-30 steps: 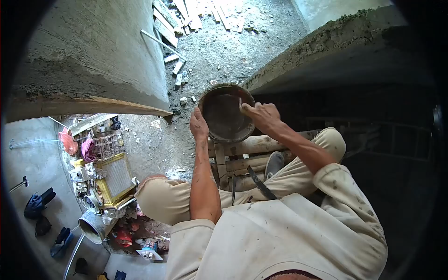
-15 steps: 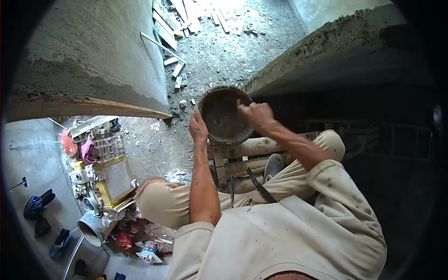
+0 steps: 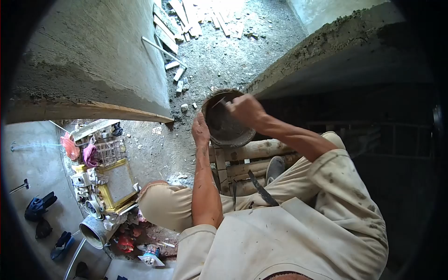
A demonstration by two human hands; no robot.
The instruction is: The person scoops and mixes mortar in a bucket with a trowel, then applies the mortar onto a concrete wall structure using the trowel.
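Observation:
A round dark bucket [image 3: 229,128] with mortar-like residue inside tilts with its mouth toward me, above wooden poles. My left hand [image 3: 200,130] grips its left rim, thumb up along the edge. Over the bucket's upper right part, my right hand [image 3: 246,110] is closed round the handle of a small tool [image 3: 218,102], whose thin blade reaches into the bucket. The tool's exact kind cannot be made out.
Wooden poles [image 3: 261,149] lie below the bucket beside my legs. Rough plastered walls [image 3: 322,46] flank both sides. Planks [image 3: 165,30] lie on the gravel floor ahead. Down at the left are a yellow-framed panel [image 3: 117,184] and a metal bucket [image 3: 94,232].
My right hand has moved left and up across the bucket's mouth with the tool. The bucket and my left hand have shifted slightly down and to the right.

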